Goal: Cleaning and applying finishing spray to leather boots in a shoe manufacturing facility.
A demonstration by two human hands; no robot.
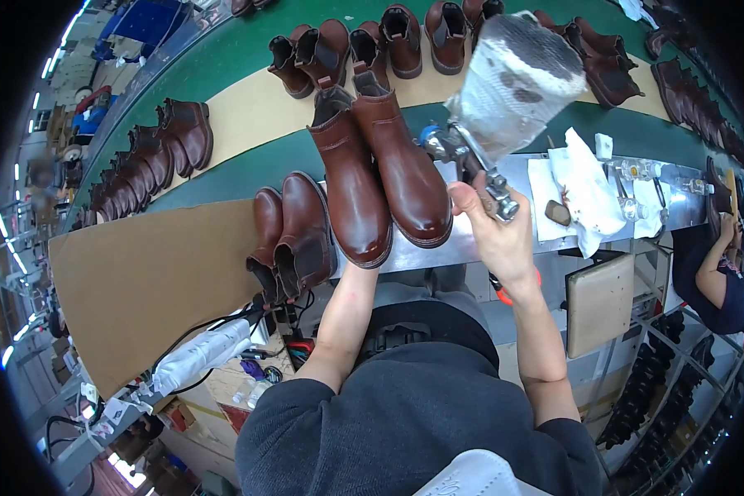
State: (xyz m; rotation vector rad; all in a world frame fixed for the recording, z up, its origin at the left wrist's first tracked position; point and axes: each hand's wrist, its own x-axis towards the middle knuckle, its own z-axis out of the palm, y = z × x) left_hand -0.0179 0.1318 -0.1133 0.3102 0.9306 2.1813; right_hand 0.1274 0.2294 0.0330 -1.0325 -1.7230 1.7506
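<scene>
The right hand (498, 234) is closed in a fist around the grip of a metal spray gun (469, 157), fingers wrapped tight on the handle. The gun's cup (517, 83), wrapped in stained whitish plastic, rises above the hand. The nozzle end points toward a pair of brown ankle boots (380, 174), just beside the right one.

That pair is held up from below, soles toward the camera. The left hand itself is hidden behind the boots; only the left forearm (343, 322) shows, running up under them, so how its fingers sit cannot be told.

Just left of the held pair, a second pair of brown boots (293, 240) stands at the edge of a cardboard sheet (140, 281). Beyond the held pair, more brown boots (388, 41) line the green conveyor belt (240, 50). Right of the spray gun, a crumpled white cloth (587, 190) lies on the metal bench top (546, 169). Farther right, another person's arm (711, 264) shows at the bench.
</scene>
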